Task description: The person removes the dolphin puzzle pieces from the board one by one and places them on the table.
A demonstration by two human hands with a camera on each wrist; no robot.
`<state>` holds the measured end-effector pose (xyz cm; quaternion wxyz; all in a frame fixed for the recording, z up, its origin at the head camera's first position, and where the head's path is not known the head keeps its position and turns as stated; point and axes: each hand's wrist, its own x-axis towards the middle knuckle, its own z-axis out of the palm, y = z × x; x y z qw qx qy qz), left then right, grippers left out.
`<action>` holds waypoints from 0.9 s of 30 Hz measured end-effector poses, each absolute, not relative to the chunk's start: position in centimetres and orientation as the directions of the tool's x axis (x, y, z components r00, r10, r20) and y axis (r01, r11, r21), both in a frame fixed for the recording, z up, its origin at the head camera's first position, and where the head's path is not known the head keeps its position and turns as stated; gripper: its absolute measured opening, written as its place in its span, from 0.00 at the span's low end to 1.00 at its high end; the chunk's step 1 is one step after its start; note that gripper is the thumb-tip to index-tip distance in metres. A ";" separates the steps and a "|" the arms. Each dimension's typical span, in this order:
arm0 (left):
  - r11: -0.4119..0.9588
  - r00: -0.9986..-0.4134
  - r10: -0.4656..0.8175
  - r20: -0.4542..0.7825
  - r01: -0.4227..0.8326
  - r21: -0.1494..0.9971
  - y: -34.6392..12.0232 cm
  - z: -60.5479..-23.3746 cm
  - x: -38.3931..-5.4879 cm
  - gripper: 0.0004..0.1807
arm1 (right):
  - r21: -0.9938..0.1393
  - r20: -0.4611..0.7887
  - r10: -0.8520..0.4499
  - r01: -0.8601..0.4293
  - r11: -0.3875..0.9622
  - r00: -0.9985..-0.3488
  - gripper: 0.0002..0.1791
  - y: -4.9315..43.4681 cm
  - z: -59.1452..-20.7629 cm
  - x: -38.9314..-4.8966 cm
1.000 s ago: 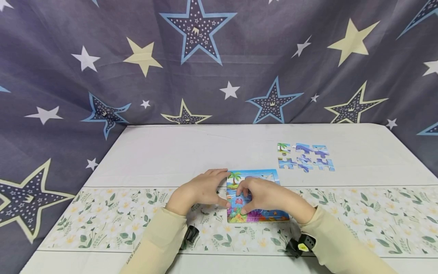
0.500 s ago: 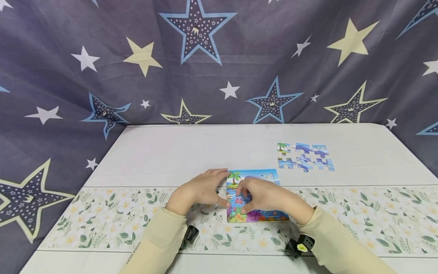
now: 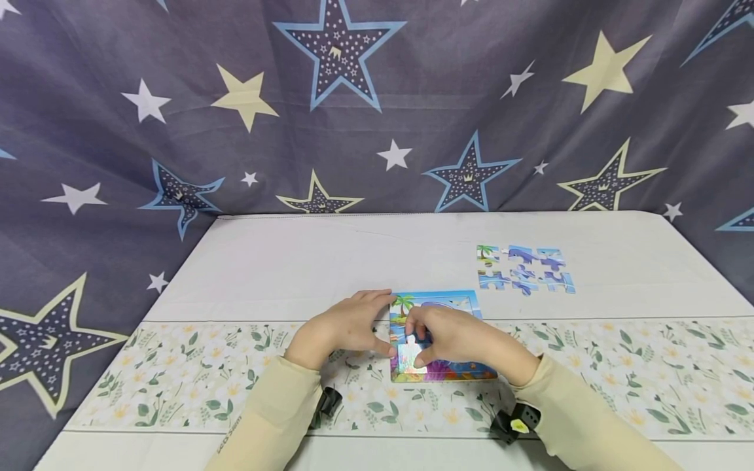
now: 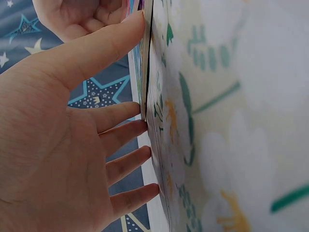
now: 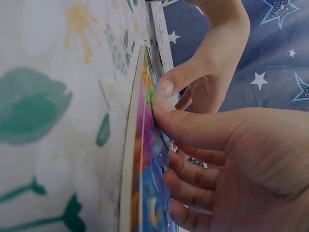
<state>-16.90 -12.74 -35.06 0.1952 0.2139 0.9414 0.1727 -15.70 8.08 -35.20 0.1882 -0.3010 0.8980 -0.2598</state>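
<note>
A puzzle piece (image 3: 406,359) is held at the left part of the puzzle board (image 3: 438,296), toward the near corner, between the thumb and bent fingers of the right hand (image 3: 456,333). The left hand (image 3: 347,326) is spread beside the board's left edge, which is touched by the thumb; nothing is gripped by it. The board is laid on the flower-printed band (image 3: 188,379), and 6 loose pieces (image 3: 524,286) are set in 2 rows of 3 beyond it, to the right.

Judged by its thinness, the piece is to be treated as very light and fairly stiff, probably card, with tabs that could be creased if forced. Its face is whitened by glare, so a glossy, somewhat slippery coating is suggested. It is best taken by opposite edges, and the board is best steadied at its rim.

In the head view the whole layout is shown, but much of the board is covered by the right hand. By the left wrist view, straight fingers and the board's pale side edge are revealed. By the right wrist view, the thumb is shown against the printed surface, with the fingers bent; whether the piece is lifted or fully seated cannot be told.
</note>
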 end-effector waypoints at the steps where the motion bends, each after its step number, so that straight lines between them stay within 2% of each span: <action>1: 0.849 -0.832 0.470 -0.294 0.335 0.408 -12.8 -35.1 -16.9 0.52 | -0.581 -0.179 -0.640 -0.445 0.682 -0.747 0.19 8.1 -35.2 -15.7; 16: 0.851 -0.829 0.473 -0.299 0.342 0.399 -12.7 -35.1 -17.0 0.52 | -0.577 -0.175 -0.643 -0.451 0.681 -0.746 0.20 8.1 -35.0 -15.6; 27: 0.855 -0.832 0.466 -0.302 0.337 0.394 -12.7 -35.1 -17.0 0.53 | -0.651 -0.137 -0.674 -0.446 0.614 -0.726 0.09 8.5 -34.7 -15.8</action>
